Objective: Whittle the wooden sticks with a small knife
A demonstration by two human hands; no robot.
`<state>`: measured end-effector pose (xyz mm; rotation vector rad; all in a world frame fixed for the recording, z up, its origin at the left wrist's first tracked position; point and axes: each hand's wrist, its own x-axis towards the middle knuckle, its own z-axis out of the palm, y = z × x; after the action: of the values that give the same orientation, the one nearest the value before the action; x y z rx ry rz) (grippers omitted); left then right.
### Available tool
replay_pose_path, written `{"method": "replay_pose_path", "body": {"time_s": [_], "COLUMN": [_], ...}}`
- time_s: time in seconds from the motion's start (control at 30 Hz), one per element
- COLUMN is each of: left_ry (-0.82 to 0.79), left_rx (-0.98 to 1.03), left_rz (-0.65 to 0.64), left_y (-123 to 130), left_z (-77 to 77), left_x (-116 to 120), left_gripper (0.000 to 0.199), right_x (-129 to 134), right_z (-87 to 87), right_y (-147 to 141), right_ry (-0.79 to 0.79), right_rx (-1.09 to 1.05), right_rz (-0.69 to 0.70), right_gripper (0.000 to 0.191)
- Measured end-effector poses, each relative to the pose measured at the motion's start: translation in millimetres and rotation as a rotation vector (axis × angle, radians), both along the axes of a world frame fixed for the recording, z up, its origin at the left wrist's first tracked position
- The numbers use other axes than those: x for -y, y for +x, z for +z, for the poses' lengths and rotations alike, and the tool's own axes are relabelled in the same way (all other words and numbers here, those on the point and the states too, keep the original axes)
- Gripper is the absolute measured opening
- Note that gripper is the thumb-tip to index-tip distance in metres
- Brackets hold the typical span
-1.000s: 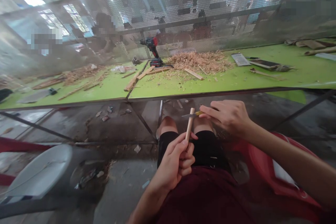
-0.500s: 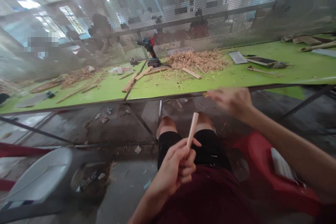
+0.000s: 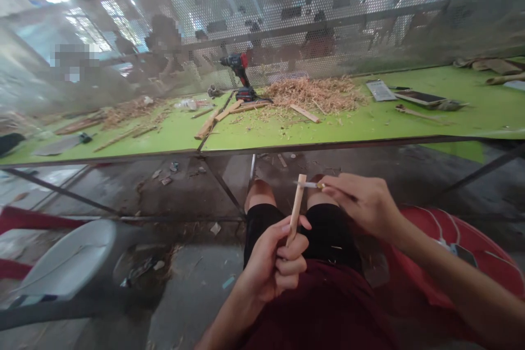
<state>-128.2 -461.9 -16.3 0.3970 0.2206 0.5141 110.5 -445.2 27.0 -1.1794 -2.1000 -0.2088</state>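
Above my lap, my left hand [image 3: 283, 257] is closed around the lower part of a pale wooden stick [image 3: 297, 205], which points up and slightly right. My right hand [image 3: 363, 199] grips a small knife [image 3: 311, 185] by its handle. The knife's thin blade points left and lies at the stick's upper end. Motion blurs the blade, so whether it cuts in cannot be made out.
A green table [image 3: 254, 136] ahead bears a drill [image 3: 240, 76], wood shavings [image 3: 315, 93], wooden strips [image 3: 305, 114] and a phone [image 3: 420, 97]. Mesh stands behind it. A red stool [image 3: 443, 229] is at right, a white seat [image 3: 68, 262] at left.
My right hand has come down and left, bringing the knife to the stick's top. My left hand still holds the stick. The view has shifted slightly.
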Motion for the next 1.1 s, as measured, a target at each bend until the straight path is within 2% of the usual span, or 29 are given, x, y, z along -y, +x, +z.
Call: {"method": "replay_pose_path", "body": {"time_s": [0.1,0.23,0.37,0.53,0.63,0.7,0.8,0.87,0.97,1.1], "left_ry": [-0.057,-0.072,-0.021,-0.001,0.013,0.032,0.076,0.086,0.081,0.077], "left_rx": [0.047,0.06,0.055,0.001,-0.046,-0.079,-0.104,-0.107,-0.102,-0.109], "left_rz": [-0.036,-0.012,0.017,0.039,0.069,0.063,0.013,0.018,0.044,0.058], "left_y": [-2.8,-3.2,-2.0,1.0,2.1,1.5,0.0,0.1,2.5,5.7], "left_z": [-1.5,-1.2,-0.2,0.6,2.8,5.2,8.6,9.2,7.1,4.8], "left_x": [-1.6,-2.3,-2.9,-5.7,-4.9,-0.5,9.2,13.2,11.2,4.0], "left_gripper": [0.015,0.015,0.014,0.015,0.015,0.016,0.018,0.019,0.018,0.018], "right_x": [6.0,4.9,-1.1,-11.7,-22.1,-32.9,-48.0,-49.2,-31.6,5.7], "right_z": [-6.1,-6.7,-4.6,-5.5,-6.9,-6.8,-2.3,3.2,7.8,-5.0], "right_y": [-17.4,-27.1,-24.0,-16.3,-7.6,5.0,30.3,40.4,30.8,-8.5], "right_ry": [0.047,0.117,0.155,0.196,0.187,0.181,0.203,0.178,0.137,0.041], "right_rx": [0.084,0.161,0.241,0.267,0.288,0.277,0.138,0.015,-0.088,0.014], "right_rz": [0.026,-0.005,-0.07,-0.059,-0.083,-0.157,-0.345,-0.383,-0.251,-0.053], "right_gripper": [0.035,0.038,0.038,0.039,0.038,0.039,0.04,0.037,0.028,0.028]}}
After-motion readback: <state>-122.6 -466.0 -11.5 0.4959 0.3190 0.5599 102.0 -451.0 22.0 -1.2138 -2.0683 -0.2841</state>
